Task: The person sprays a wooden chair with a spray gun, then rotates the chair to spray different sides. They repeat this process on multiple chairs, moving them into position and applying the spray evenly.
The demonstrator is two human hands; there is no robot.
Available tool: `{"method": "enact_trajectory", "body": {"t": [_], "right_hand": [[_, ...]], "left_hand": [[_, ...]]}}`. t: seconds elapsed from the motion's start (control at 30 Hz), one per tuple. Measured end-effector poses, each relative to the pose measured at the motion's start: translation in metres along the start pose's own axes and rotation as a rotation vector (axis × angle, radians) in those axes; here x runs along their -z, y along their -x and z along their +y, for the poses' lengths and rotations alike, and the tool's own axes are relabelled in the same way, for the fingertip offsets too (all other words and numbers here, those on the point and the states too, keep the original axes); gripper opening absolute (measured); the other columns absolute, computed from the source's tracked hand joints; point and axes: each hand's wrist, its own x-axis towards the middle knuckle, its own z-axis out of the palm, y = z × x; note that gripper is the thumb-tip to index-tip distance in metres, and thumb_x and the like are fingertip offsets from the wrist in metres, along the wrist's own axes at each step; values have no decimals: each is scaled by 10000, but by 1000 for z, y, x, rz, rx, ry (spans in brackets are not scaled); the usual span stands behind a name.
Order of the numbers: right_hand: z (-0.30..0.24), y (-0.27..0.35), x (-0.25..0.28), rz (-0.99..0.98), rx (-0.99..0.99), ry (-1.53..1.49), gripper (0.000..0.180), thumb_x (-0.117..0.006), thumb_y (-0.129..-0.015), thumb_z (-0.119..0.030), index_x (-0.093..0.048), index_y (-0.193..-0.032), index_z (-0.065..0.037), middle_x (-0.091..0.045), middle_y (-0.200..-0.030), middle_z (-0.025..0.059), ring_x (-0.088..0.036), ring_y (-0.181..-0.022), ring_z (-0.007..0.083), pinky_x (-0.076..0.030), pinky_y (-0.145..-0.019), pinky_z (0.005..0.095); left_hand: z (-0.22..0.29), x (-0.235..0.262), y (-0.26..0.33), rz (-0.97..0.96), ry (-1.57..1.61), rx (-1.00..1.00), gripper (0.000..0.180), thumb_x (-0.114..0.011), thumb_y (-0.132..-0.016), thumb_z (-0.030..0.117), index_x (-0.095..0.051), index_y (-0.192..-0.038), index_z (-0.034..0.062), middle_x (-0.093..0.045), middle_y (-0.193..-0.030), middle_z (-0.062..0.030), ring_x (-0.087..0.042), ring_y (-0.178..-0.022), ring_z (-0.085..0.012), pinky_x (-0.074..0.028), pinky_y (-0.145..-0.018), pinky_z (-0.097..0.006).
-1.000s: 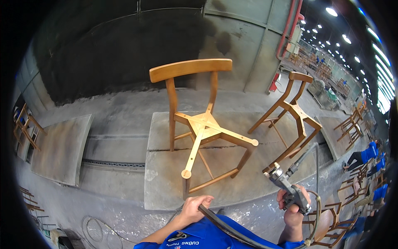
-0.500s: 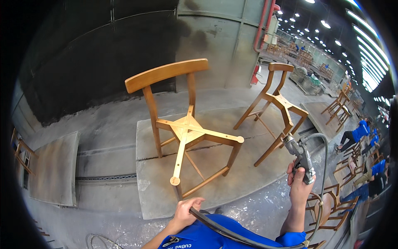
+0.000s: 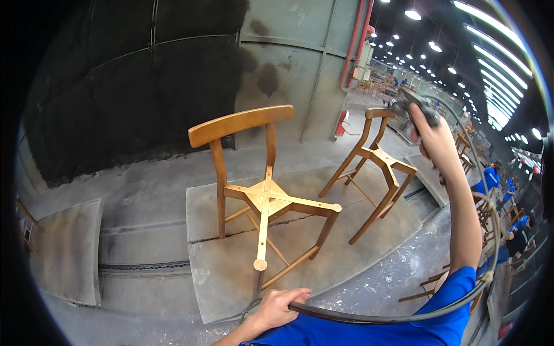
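Observation:
A wooden chair frame with a curved backrest and no seat panel stands on a grey floor plate in front of me. A second chair frame stands to its right on the same plate. My right hand is raised high at the right, gripping a spray gun above the second chair. A dark hose curves from it down across my chest. My left hand is low at the front, fingers closed on that hose near the plate's edge.
A dark, stained booth wall rises behind the chairs. Another grey plate lies at the left. People in blue and several more chair frames fill the workshop at the right. A red pipe runs up the wall.
My right hand has lifted the spray gun from low at the right to high above the second chair. The view has swung right and closer to the chairs.

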Motion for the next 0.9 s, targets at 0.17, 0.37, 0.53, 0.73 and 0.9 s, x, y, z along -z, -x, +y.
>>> {"method": "enact_trajectory", "body": {"t": [0.17,0.37,0.53,0.73,0.9], "right_hand": [[-59,-29,-12,-47,24,140,629,-529,-952,-643,-559,-700,-68,-516,-561,-19,-470,-396,61,-352,-363,232],[-134,10,-13,-120,108,118,625,-511,-966,-645,-614,-866,-36,-537,-582,-26,-417,-364,29,-319,-335,185],[-184,59,-8,-146,202,89,621,-505,-976,-630,-605,-938,-18,-551,-598,-10,-403,-367,29,-285,-345,185],[-232,127,3,-160,369,31,677,-421,-978,-688,-624,-983,-42,-546,-609,-13,-398,-388,27,-285,-372,189],[-249,153,-4,-131,502,87,618,-473,-986,-636,-637,-1018,-41,-550,-618,-24,-414,-407,20,-290,-372,190]], "left_hand": [[16,27,16,9,98,1,303,-693,-833,32,-684,-1136,53,-748,-959,-142,-744,-890,-265,-593,-762,-340],[19,50,37,54,158,7,198,-687,-904,73,-702,-1099,38,-735,-879,-151,-731,-789,-253,-571,-690,-322],[27,61,54,97,155,-79,153,-680,-915,58,-721,-1059,30,-716,-775,-124,-692,-642,-192,-525,-587,-295],[28,74,85,63,163,-27,200,-663,-924,99,-685,-1104,14,-732,-881,-170,-736,-800,-306,-571,-697,-353],[26,85,135,142,29,86,170,-638,-943,119,-719,-1042,7,-696,-749,-155,-697,-661,-223,-534,-616,-316]]}}
